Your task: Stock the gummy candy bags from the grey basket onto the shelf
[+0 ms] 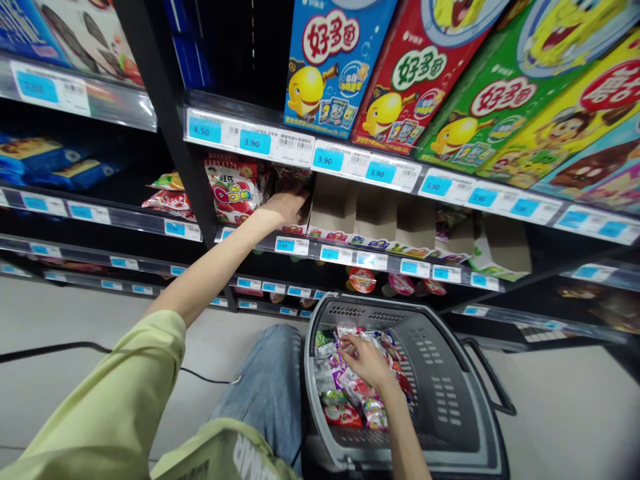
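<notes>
My left hand (289,205) reaches into a cardboard display box on the shelf, beside a red and white bag of gummy candy (234,192). Its fingertips are in shadow near a dark candy bag (293,172), so whether they grip anything is hidden. Below, my right hand (367,360) hovers low over the candy bags (345,390) in a grey shopping basket (425,333). Its fingers are loosely bent and apart, with nothing seen between them.
Cardboard display boxes (375,213) line the shelf to the right, under a price-tag rail (350,163). Snack boxes (330,73) stand above. A black shelf upright (167,107) is left of my reaching arm. A dark cable (65,347) crosses at left.
</notes>
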`<state>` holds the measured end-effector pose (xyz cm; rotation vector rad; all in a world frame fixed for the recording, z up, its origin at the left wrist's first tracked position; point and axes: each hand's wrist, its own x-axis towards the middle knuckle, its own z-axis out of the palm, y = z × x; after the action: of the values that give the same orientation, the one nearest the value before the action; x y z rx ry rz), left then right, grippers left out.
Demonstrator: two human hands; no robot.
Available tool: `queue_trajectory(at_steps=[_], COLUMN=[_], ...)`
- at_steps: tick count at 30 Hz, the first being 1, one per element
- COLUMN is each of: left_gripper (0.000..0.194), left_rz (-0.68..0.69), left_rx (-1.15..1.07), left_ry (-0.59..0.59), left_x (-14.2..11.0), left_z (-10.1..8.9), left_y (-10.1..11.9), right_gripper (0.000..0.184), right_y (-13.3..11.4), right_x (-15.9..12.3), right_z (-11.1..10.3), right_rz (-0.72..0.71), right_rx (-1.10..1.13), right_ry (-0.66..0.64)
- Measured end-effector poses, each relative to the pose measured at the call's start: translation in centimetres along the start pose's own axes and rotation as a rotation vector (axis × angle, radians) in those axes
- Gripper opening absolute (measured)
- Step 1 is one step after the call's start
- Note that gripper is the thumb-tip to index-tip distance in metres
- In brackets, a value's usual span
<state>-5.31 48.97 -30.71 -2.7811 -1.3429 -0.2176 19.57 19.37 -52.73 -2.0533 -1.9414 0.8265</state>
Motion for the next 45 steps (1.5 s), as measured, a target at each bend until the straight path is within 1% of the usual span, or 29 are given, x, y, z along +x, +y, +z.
queue_trajectory(at_steps=[2, 4, 6, 7, 9, 12, 16, 20, 22, 24, 26, 28, 31, 33, 36, 38, 40, 42, 45], left_gripper=[0.071, 0.077, 0.085, 0.089, 0.091, 0.085, 0.076, 0.065, 0.063, 0.059, 0.051, 0.042, 0.037, 0.037, 0.039, 0.044, 0.049, 0.049, 0.047], left_rz=[-0.006, -0.03, -0.074, -0.098, -0.132, -0.12, -0.061, -0.038, -0.04, -0.053, -0.091, -0.138, -0.171, -0.162, -0.131, -0.11, -0.092, -0.084, -0.103], left_rx=[0.031, 0.093, 0.131, 0.125, 0.075, -0.02, -0.071, -0.052, -0.038, -0.012, 0.02, 0.043, 0.063, 0.067, 0.055, 0.05, 0.045, 0.033, 0.015], left_ry=[0.047, 0.136, 0.181, 0.171, 0.104, -0.013, -0.035, -0.088, -0.058, 0.025, 0.099, 0.129, 0.152, 0.107, -0.054, -0.128, -0.16, -0.183, -0.158], left_x=[-0.1, -0.2, -0.2, -0.2, -0.2, 0.1, 0.4, 0.3, 0.1, -0.2, -0.4, -0.6, -0.7, -0.6, -0.4, -0.1, 0.3, 0.5, 0.5], left_z=[-0.1, -0.3, -0.4, -0.4, -0.3, -0.1, 0.3, 0.4, 0.3, 0.0, -0.3, -0.6, -0.7, -0.6, -0.3, -0.1, 0.0, 0.0, -0.1], left_y=[0.3, 0.7, 0.9, 1.0, 0.8, -0.1, -1.2, -1.2, -0.8, -0.3, 0.1, 0.3, 0.3, 0.1, -0.3, -0.4, -0.6, -0.7, -0.8], right_gripper=[0.031, 0.031, 0.03, 0.03, 0.03, 0.031, 0.033, 0.034, 0.034, 0.032, 0.032, 0.033, 0.035, 0.036, 0.036, 0.036, 0.035, 0.035, 0.037], right_y=[0.0, 0.0, -0.1, -0.1, 0.0, 0.0, 0.1, 0.0, -0.1, -0.2, -0.2, -0.1, 0.2, 0.4, 0.7, 0.8, 0.9, 0.9, 0.7], right_x=[0.0, -0.1, -0.2, -0.2, -0.2, -0.3, -0.3, -0.4, -0.5, -0.5, -0.5, -0.5, -0.3, -0.2, -0.1, -0.1, -0.1, -0.1, 0.0], right_z=[-0.1, -0.1, -0.2, -0.2, -0.3, -0.3, -0.2, -0.3, -0.4, -0.5, -0.5, -0.4, -0.2, 0.0, 0.2, 0.3, 0.4, 0.4, 0.3], right_rz=[-0.002, -0.003, 0.003, 0.006, 0.011, 0.013, 0.009, 0.006, 0.009, 0.011, 0.007, 0.003, 0.014, 0.023, 0.027, 0.03, 0.034, 0.043, 0.054], right_rx=[0.0, 0.004, 0.006, 0.005, 0.001, 0.002, -0.003, -0.017, -0.02, -0.024, -0.029, -0.038, -0.06, -0.069, -0.055, -0.05, -0.061, -0.076, -0.094], right_ry=[0.004, 0.005, 0.001, -0.002, -0.004, -0.009, -0.011, -0.007, -0.008, -0.007, -0.004, -0.006, -0.015, -0.027, -0.045, -0.049, -0.05, -0.056, -0.073])
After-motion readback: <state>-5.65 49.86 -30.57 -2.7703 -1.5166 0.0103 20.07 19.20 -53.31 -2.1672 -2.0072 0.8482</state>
